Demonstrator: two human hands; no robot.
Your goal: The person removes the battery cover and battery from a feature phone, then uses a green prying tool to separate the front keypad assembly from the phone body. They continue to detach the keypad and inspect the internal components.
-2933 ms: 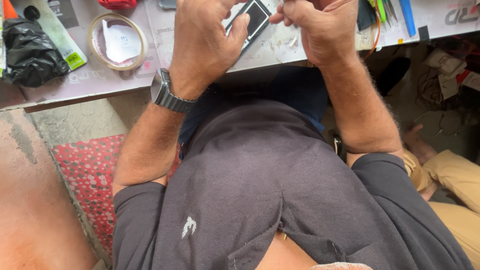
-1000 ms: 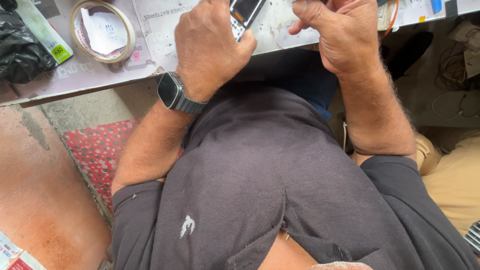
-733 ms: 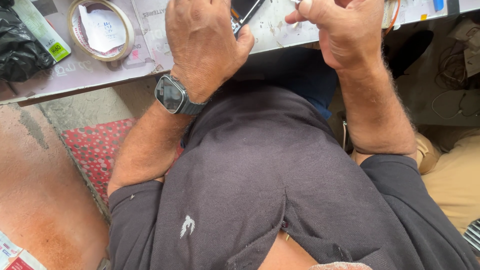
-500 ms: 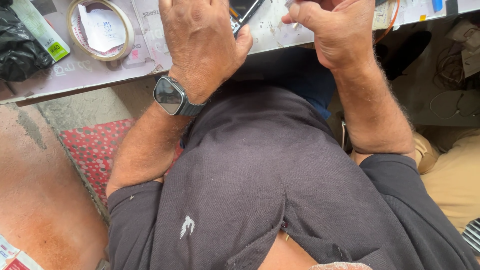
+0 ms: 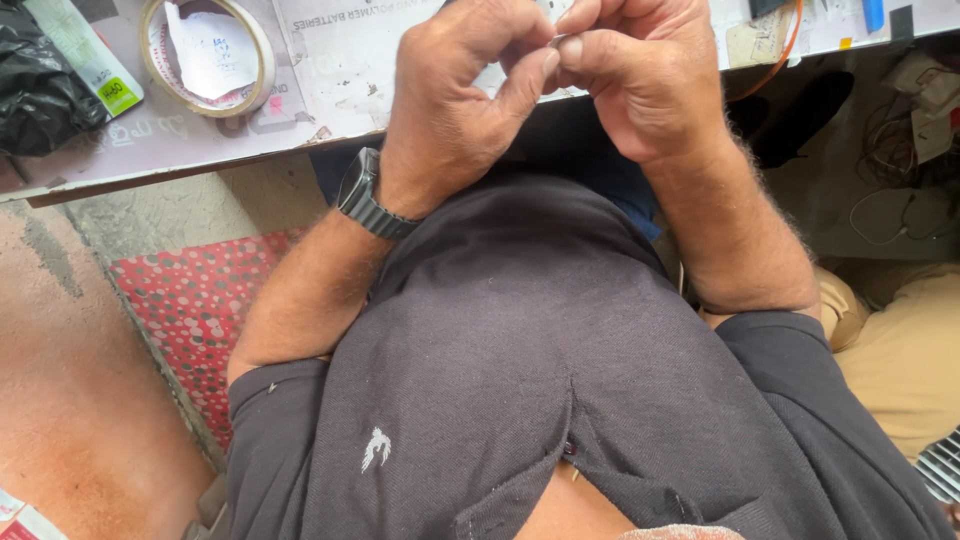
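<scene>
Between your two hands, at the top of the view just above the table edge, sits something tiny and pale [image 5: 553,42], pinched where the fingertips meet (it is too small and too hidden to name). Your left hand [image 5: 455,95] is curled, its thumb and bent forefinger pressed toward that spot, and your right hand [image 5: 640,70] is clenched beside it with its fingertips touching the left hand's; whether either hand alone grips the small piece cannot be told. A dark wristwatch [image 5: 365,195] with a metal-link band sits on your left wrist. Both forearms rise from the sleeves of a dark grey polo shirt [image 5: 520,380] that fills the lower middle of the view. Behind the hands lies the pale, scuffed table [image 5: 330,70], and on it, to the left, a roll of clear tape [image 5: 207,55] with a crumpled paper inside its ring, then a black plastic bag [image 5: 45,95] at the far left corner. Below the table on your left is a red dotted mat [image 5: 195,310]; on your right, tangled cables [image 5: 900,130] lie on the floor.
</scene>
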